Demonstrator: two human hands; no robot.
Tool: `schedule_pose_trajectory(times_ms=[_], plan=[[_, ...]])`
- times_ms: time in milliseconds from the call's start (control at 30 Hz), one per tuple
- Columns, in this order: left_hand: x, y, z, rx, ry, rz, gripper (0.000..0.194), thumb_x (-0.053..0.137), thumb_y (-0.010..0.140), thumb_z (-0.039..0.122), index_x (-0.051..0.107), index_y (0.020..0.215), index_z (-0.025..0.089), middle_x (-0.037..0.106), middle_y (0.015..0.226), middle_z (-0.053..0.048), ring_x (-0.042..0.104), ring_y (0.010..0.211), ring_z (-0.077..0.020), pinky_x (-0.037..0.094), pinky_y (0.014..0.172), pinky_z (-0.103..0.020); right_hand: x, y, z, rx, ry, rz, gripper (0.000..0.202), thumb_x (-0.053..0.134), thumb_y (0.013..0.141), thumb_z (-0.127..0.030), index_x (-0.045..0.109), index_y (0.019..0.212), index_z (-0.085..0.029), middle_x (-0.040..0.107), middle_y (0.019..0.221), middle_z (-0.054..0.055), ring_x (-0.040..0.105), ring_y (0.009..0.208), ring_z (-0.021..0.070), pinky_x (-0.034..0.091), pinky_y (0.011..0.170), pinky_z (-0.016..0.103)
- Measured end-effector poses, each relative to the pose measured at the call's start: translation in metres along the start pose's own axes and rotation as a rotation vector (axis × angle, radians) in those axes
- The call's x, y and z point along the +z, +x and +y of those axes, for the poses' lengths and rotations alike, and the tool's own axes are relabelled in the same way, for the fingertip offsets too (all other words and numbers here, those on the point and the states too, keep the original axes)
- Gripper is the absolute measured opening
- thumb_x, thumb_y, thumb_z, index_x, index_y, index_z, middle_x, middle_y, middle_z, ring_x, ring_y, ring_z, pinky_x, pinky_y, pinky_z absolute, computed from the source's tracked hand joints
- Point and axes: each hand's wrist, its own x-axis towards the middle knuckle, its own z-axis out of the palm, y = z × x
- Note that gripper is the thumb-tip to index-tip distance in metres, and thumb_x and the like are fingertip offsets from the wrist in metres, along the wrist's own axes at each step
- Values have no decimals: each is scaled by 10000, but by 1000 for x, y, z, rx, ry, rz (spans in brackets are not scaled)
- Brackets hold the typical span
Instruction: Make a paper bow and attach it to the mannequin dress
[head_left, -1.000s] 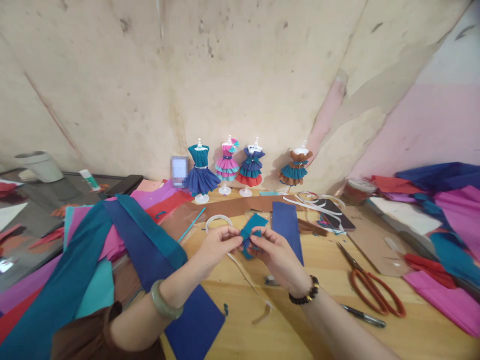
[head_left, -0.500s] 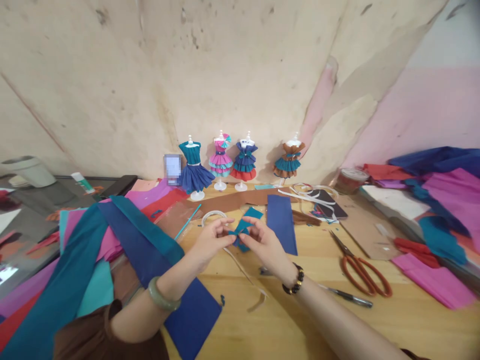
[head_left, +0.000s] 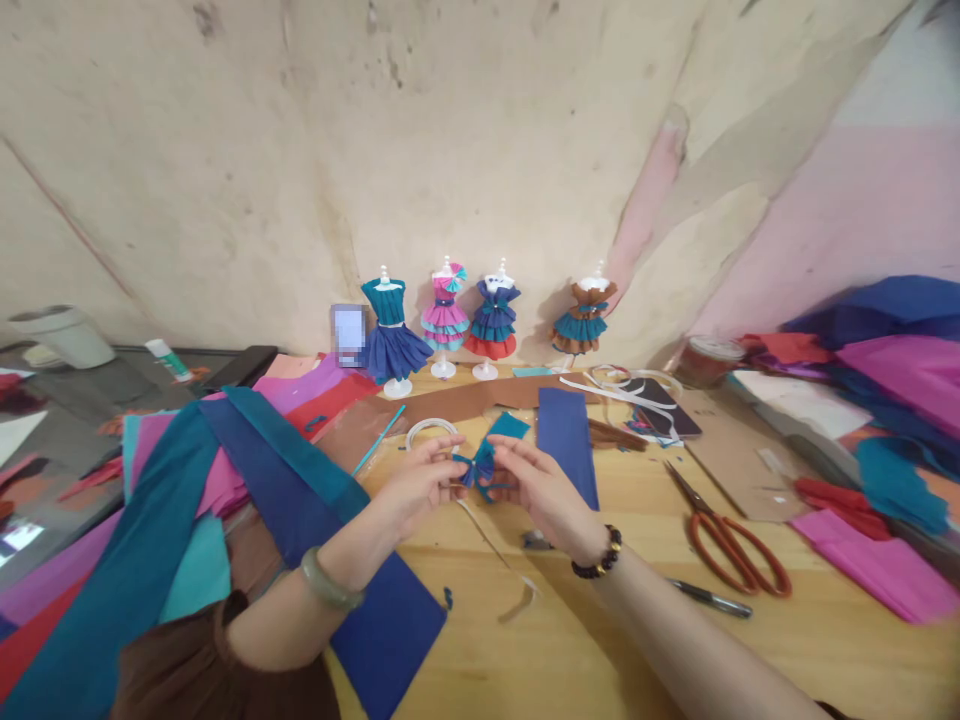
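A small blue and teal bow (head_left: 475, 468) of crepe-like paper is held between both hands above the wooden table. My left hand (head_left: 425, 482) pinches its left side, fingers closed on the edge. My right hand (head_left: 534, 487) grips the other side with thumb and fingertips. Just behind the bow lies a teal strip (head_left: 513, 425), partly hidden by the hands. A dark blue strip (head_left: 564, 430) lies to the right of it. Below the hands, a thin pale ribbon (head_left: 491, 545) trails over the wood.
Several small dress forms in paper dresses, one a teal and blue dress (head_left: 391, 330), stand along the wall. Orange-handled scissors (head_left: 731, 545) and a pen (head_left: 712, 598) lie at right. Folded teal sheets (head_left: 161, 530) heap at left. A glue stick (head_left: 168, 358) stands farther back.
The bow has been turned between my fingers, and its pleated blue left side and teal right side now show more plainly. Both hands stay in nearly the same place; the view shifts slightly.
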Motion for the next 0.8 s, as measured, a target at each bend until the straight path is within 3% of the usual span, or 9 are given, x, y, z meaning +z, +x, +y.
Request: schedule_pose_trajectory(times_ms=[200,433,567,800], plan=[[4,-3,-2,71,52,-15,493,692,639,90,563,1111,151,613,748,-5,614,653,-129,485,614,-268,-3,7,11,-102,-94,14,554,806,589,-327,555,1063,-187,621,742,-42,570,626,109,463,631,268],[8,-5,-4,128,167,-28,529,731,612,154,561,1113,151,620,760,4,594,664,-120,442,606,-259,-3,7,15,-209,-220,-30,445,738,651,-297,556,1042,-188,580,681,-52,551,635,120,426,641,277],[5,-2,-6,126,168,-22,552,738,599,175,561,1122,149,596,723,28,571,634,-107,432,604,-260,-3,7,15,-262,-263,-38,429,746,644,-296,577,1025,-197,596,764,-23,567,719,140,439,702,299],[8,-1,-10,211,296,-91,587,726,581,156,531,1134,134,615,688,33,580,627,-113,429,633,-267,-1,5,12,-224,-271,-26,429,728,645,-310,566,1021,-178,596,657,-46,562,628,133,432,654,299]])
